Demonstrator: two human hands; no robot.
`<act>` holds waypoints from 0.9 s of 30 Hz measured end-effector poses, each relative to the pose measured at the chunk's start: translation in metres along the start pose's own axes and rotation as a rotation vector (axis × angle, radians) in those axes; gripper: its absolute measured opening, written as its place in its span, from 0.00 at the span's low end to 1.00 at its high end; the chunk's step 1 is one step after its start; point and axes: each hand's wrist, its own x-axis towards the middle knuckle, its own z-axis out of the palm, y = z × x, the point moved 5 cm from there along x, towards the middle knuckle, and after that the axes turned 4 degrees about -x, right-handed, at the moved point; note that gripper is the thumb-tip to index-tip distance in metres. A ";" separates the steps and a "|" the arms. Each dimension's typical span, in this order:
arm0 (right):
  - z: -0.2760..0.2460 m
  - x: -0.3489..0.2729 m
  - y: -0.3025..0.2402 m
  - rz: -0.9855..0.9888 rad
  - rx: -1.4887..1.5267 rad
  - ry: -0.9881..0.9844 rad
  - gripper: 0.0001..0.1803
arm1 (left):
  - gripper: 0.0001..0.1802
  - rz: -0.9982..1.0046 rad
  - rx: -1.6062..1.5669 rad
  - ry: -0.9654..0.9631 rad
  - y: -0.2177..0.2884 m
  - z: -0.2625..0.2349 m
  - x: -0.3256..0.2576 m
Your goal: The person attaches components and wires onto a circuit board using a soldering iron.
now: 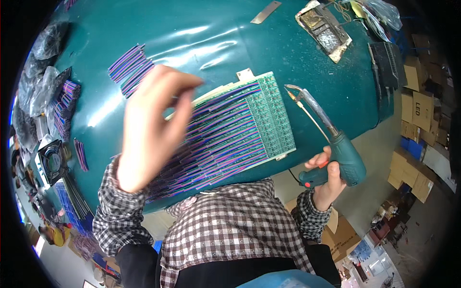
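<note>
In my right hand [331,186] is a green soldering gun [349,161], my fingers wrapped round its handle near the red trigger. Its metal tip and thin solder feed tube point up and left, just right of a green circuit board panel [274,115]. Rows of blue, purple and pink ribbon wires [216,139] lie across the panel and run off to the left. My left hand [156,122] hangs over the panel's left part, smeared by motion. Its thumb and forefinger curve toward each other; whether anything is between them is unclear. A loose bunch of cut wires [127,67] lies just beyond it.
A soldering stand with a tray [324,31] sits at the far right, and a flat metal strip [265,12] lies left of it. Wire bundles [67,98], plastic bags [33,91] and a fan [52,162] line the left edge. A black box [388,65] stands on the right.
</note>
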 end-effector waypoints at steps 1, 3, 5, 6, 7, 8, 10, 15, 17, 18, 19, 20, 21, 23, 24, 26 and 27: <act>-0.002 -0.001 -0.001 -0.003 -0.008 0.010 0.24 | 0.10 0.060 -0.009 -0.055 0.009 0.013 0.003; -0.002 -0.002 -0.003 -0.030 -0.004 -0.005 0.25 | 0.11 0.118 -0.081 -0.102 0.015 0.039 0.005; -0.004 -0.004 -0.003 -0.030 -0.005 0.006 0.25 | 0.13 0.223 0.005 -0.050 0.014 0.065 0.002; -0.004 -0.005 -0.003 -0.029 -0.002 0.009 0.25 | 0.15 0.279 0.085 -0.051 0.013 0.076 -0.001; -0.005 -0.005 -0.003 -0.027 -0.003 0.012 0.25 | 0.16 0.348 0.159 -0.015 0.012 0.086 -0.003; -0.006 -0.006 -0.004 -0.029 -0.008 0.018 0.25 | 0.17 0.349 0.219 -0.047 0.009 0.095 -0.006; -0.005 -0.007 -0.004 -0.028 -0.013 0.026 0.25 | 0.19 0.349 0.277 -0.083 0.008 0.102 -0.010; -0.008 -0.008 -0.002 -0.015 -0.029 0.033 0.26 | 0.20 0.419 0.367 -0.065 0.010 0.102 -0.015; -0.010 -0.009 -0.001 -0.014 -0.043 0.010 0.26 | 0.19 0.423 0.352 -0.048 0.008 0.102 -0.016; -0.009 -0.009 -0.001 -0.016 -0.057 -0.012 0.26 | 0.19 0.429 0.337 -0.029 0.007 0.102 -0.017; -0.009 -0.010 -0.002 -0.013 -0.056 -0.013 0.26 | 0.19 0.427 0.338 -0.031 0.006 0.102 -0.017; -0.008 -0.011 -0.004 -0.013 -0.067 -0.030 0.26 | 0.18 0.438 0.345 -0.013 0.006 0.103 -0.016; -0.007 -0.011 -0.005 -0.012 -0.077 -0.046 0.27 | 0.18 0.449 0.351 0.005 0.006 0.103 -0.016; -0.008 -0.011 -0.005 -0.017 -0.086 -0.060 0.27 | 0.17 0.441 0.356 0.000 0.008 0.103 -0.016; -0.008 -0.011 -0.005 -0.024 -0.095 -0.075 0.27 | 0.17 0.434 0.362 -0.003 0.008 0.104 -0.016; -0.007 -0.011 -0.006 -0.030 -0.093 -0.080 0.27 | 0.17 0.443 0.357 0.010 0.007 0.104 -0.016; -0.006 -0.010 -0.006 -0.038 -0.091 -0.085 0.27 | 0.17 0.452 0.351 0.024 0.007 0.104 -0.016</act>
